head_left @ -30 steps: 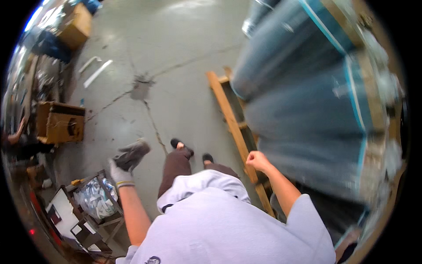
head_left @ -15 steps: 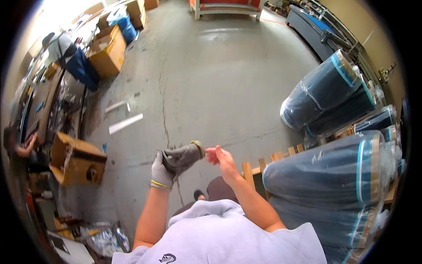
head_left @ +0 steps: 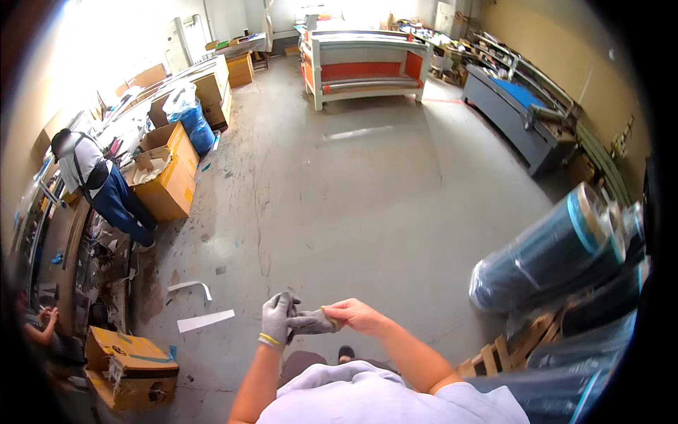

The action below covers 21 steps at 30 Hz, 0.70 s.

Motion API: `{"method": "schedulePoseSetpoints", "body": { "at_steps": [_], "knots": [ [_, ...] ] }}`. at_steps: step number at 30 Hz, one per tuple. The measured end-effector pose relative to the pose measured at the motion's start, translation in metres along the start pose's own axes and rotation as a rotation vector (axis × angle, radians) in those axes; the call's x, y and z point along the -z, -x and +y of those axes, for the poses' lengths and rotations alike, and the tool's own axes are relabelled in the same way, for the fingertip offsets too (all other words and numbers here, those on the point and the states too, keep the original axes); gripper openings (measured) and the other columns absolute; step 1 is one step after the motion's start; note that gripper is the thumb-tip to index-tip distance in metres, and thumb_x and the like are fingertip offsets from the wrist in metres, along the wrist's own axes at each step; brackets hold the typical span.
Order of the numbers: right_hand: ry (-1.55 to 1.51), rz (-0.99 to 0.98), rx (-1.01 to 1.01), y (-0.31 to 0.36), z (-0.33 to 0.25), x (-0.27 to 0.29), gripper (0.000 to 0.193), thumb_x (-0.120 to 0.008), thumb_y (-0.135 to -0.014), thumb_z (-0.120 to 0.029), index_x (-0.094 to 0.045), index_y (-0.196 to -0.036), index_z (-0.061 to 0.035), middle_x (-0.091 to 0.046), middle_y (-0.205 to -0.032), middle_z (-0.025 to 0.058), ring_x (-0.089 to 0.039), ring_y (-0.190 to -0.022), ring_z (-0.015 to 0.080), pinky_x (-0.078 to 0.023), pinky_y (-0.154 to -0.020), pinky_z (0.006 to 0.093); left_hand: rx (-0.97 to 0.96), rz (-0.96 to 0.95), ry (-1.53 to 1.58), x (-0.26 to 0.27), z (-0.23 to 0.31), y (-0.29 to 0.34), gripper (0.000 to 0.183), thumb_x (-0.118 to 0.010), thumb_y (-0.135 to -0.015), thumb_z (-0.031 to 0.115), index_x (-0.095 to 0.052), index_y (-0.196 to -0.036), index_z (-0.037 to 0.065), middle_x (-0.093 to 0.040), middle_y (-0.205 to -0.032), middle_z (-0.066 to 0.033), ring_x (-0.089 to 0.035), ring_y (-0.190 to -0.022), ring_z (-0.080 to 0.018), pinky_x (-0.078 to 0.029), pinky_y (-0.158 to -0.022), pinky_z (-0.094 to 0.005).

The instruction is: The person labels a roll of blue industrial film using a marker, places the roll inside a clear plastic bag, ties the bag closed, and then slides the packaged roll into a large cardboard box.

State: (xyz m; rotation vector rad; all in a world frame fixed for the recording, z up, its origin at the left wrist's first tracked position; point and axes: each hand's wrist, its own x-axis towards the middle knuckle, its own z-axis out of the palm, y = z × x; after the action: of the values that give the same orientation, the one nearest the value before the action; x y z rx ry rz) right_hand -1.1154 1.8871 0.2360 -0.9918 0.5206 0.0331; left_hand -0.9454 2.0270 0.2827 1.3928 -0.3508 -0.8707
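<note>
My left hand wears a grey knit work glove with a yellow-edged cuff. Its fingers grip a second grey work glove, which hangs to the right of it in front of my body. Bare and closed, my right hand pinches that second glove at its yellow-trimmed cuff. The fingertips of my right hand are partly hidden by the cuff.
Plastic-wrapped dark rolls and a wooden pallet stand at right. An open cardboard box and white strips lie at left. A person works at the left bench; a white-and-orange machine stands ahead.
My right hand was apart from the loose glove with its fingers extended; now it holds the cuff. The view has tilted up, showing more of the room ahead.
</note>
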Motion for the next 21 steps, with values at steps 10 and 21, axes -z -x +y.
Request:
{"method": "schedulePoseSetpoints", "body": {
  "at_steps": [10,21],
  "knots": [
    [0.106,0.491,0.605,-0.312,-0.238,0.050,0.020,-0.061,-0.091,-0.016,-0.070,-0.082,0.0003,-0.054,-0.068,-0.0047,-0.044,-0.064,0.0042,-0.035,-0.053,0.0237,-0.526,0.446,-0.383,0.035,0.085,-0.351,0.024,-0.059,-0.086,0.001,-0.061,-0.110,-0.004,-0.065,-0.097,-0.0098,-0.061,-0.090,-0.0161,-0.049,-0.080,-0.0288],
    [-0.087,0.428,0.664,-0.555,-0.450,0.157,0.042,-0.044,-0.102,-0.026,-0.047,-0.132,0.0035,-0.052,-0.129,0.0075,-0.047,-0.118,0.0134,-0.037,-0.100,0.0271,0.017,-0.192,0.222,-0.101,0.176,-0.725,0.028,-0.068,-0.086,0.019,-0.063,-0.106,-0.001,-0.065,-0.091,-0.0055,-0.060,-0.078,-0.0114,-0.049,-0.068,-0.0248]
  ]
}}
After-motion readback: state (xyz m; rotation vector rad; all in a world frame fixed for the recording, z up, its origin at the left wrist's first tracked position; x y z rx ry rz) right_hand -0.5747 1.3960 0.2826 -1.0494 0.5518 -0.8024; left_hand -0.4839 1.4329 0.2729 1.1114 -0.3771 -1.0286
